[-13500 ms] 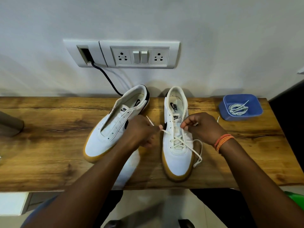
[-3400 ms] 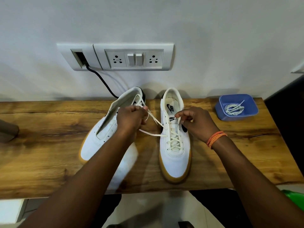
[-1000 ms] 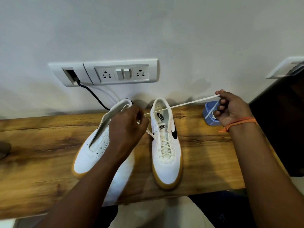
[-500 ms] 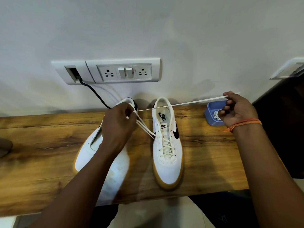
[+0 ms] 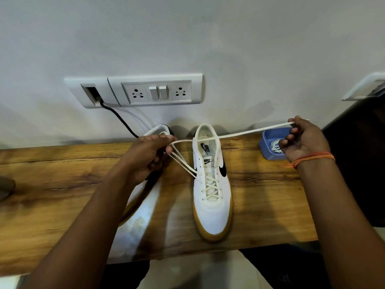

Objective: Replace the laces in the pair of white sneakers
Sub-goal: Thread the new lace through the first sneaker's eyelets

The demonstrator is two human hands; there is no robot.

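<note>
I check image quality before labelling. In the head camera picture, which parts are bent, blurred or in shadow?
Head view: wide-angle bending tilts the socket panel and curves the table edge; the left hand looks soft with blur, as does the left sneaker under the arm; soft hand shadows fall on the wall; the right sneaker stays sharp.

Both forearms bare up to the frame edge, no sleeves visible. Left hand (image 5: 149,155) and right hand (image 5: 305,140): no gloves, no rings visible. Right wrist has an orange thread band (image 5: 312,158), several thin strands wrapped together, one loose frayed end sticking out on the inner side. Left wrist has no band or watch. Dark clothing (image 5: 281,270) shows below the worktop edge, detail unclear.
</note>
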